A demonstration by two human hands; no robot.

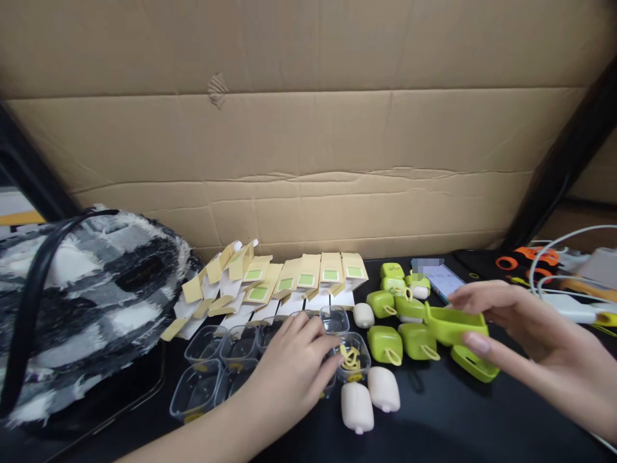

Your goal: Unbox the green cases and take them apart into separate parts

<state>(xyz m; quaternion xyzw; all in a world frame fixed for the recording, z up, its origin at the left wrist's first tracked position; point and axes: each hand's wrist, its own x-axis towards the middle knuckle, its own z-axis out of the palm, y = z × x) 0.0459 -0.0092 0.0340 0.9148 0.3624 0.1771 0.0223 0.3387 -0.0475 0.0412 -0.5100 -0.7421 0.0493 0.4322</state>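
Observation:
My right hand [530,347] holds a lime-green plastic case shell [457,325], hollow side up, between thumb and fingers. A matching shallow green piece [475,363] lies on the table just beneath it. My left hand [296,363] reaches over several clear plastic tubs, its thumb and index finger slightly apart at the rim of a tub [355,373]. Inside that tub are small yellow loops [350,357]. Nothing visible is held in the left hand; its other fingertips are hidden. Near it lie two cream rounded blocks [357,408] and a smaller one [363,315].
Several green cases with loops [384,344] stand between the hands. Behind the tubs are small printed cardboard cartons [306,273]. A phone [441,281], white cables [562,307] and orange scissors [537,255] lie right. At left sits a shaggy checked bag [106,276]. Cardboard [299,141] backs the table.

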